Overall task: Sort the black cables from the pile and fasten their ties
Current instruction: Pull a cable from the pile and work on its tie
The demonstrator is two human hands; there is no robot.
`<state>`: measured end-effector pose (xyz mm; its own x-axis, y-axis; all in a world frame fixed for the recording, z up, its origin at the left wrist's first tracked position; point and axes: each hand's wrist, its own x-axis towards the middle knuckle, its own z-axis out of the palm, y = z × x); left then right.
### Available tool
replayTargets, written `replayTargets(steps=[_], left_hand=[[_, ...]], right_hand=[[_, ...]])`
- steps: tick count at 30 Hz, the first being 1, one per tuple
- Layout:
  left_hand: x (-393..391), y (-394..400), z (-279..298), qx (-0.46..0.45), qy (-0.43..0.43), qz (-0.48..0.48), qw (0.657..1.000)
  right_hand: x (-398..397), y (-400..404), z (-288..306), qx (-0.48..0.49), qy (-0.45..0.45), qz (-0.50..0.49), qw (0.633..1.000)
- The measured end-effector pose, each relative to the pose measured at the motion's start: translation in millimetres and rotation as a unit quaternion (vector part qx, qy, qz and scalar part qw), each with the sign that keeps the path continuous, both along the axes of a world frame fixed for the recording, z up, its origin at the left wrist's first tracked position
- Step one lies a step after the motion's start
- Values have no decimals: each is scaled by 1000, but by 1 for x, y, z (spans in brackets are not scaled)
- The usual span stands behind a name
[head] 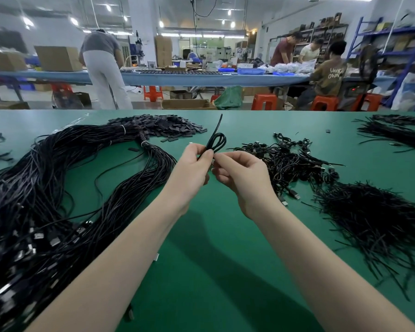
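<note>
The green work mat [213, 236] carries everything: a great bundle of long black cables [58, 188] sprawls over its left side, a thick heap of loose black twist ties [374, 224] lies at the right, and between them, beyond the hands, sits a smaller pile of coiled, finished-looking cables [285, 161], with a spread of small flat black pieces [163, 127] at the far edge. Above the middle of the mat both hands meet on one coiled black cable [216, 142], its small loop standing up and a straight tail, cable end or tie I cannot tell, pointing away. The left hand [192, 164] pinches the neck of the loop between thumb and fingers; the right hand [240, 173] is closed just beside it, fingertips drawn together on something hidden, probably the tie. To do this step well, I judge the left pinch should stay firm so the coil cannot spring open, while the right turns the tie snug against the neck.
</note>
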<state>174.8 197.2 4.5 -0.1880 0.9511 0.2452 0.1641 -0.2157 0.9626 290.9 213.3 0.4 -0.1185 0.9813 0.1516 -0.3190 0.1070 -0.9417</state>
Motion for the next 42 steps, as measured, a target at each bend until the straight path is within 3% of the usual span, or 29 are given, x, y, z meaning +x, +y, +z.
replayTargets(steps=[4,11,16,21,26,33,36,42], left_hand=[[1,-2,1,0,14,-24,1000],[5,-3,-3,9,20,-15,1000],[10,-2,-7,4,33,14,999],[7,-4,1,-82,54,-13,995],[-7,-12,18,-193,-25,-86,977],[-24,-17,34,-125,101,-46,986],[-26,-19,37,-56,166,-17,984],[-26,-18,37,44,178,-93,979]], right_hand=[[8,3,2,-23,-8,41,999],[16,4,7,89,-227,-23,970],[14,1,8,234,-345,-129,900],[17,-3,10,340,-453,-146,811],[19,-6,13,448,-473,-207,730],[18,-8,19,461,-435,-196,748],[18,-7,20,439,-427,-186,768],[21,-2,22,393,-408,-179,805]])
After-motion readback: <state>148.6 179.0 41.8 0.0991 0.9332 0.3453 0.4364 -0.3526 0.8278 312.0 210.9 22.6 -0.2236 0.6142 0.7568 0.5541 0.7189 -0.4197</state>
